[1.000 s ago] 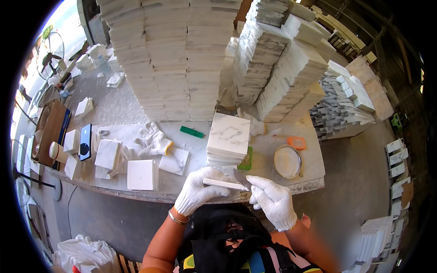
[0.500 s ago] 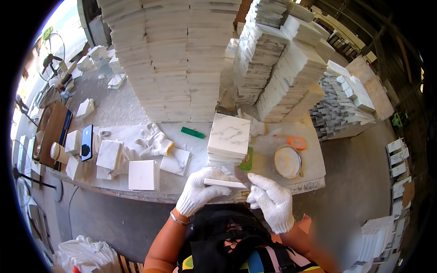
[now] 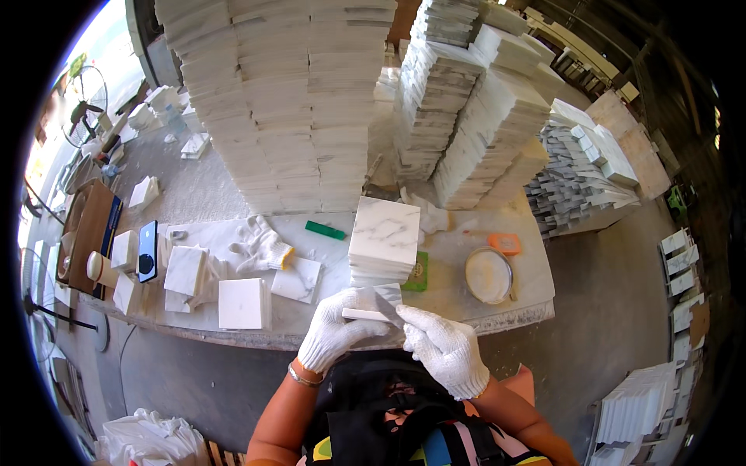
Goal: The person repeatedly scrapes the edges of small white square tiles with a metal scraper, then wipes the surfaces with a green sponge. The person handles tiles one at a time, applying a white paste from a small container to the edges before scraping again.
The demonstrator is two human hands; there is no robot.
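My left hand [image 3: 336, 330], in a white knit glove, grips a white marble tile [image 3: 365, 315] held with its narrow edge toward me. In my gloved right hand [image 3: 447, 348], closed, is a flat grey scraper-like blade [image 3: 388, 296]; its handle is hidden by the fingers. The blade slants over the tile's right end and seems to touch its edge. Just beyond my hands stands a stack of square marble tiles [image 3: 385, 230] with grey veins. A green pad [image 3: 417, 273] lies beside that stack.
On the bench [image 3: 497, 311] are a round tin [image 3: 489, 276], an orange block [image 3: 504, 244], a green bar [image 3: 325, 230], a spare glove [image 3: 263, 245], loose tiles [image 3: 241, 304] and a phone [image 3: 148, 251]. Tall tile stacks [image 3: 280, 116] rise behind. Floor fans [image 3: 81, 116] stand at left.
My right hand has moved left and slightly down, carrying the blade further across the tile. The left hand keeps its hold on the tile; the whole view has shifted slightly.
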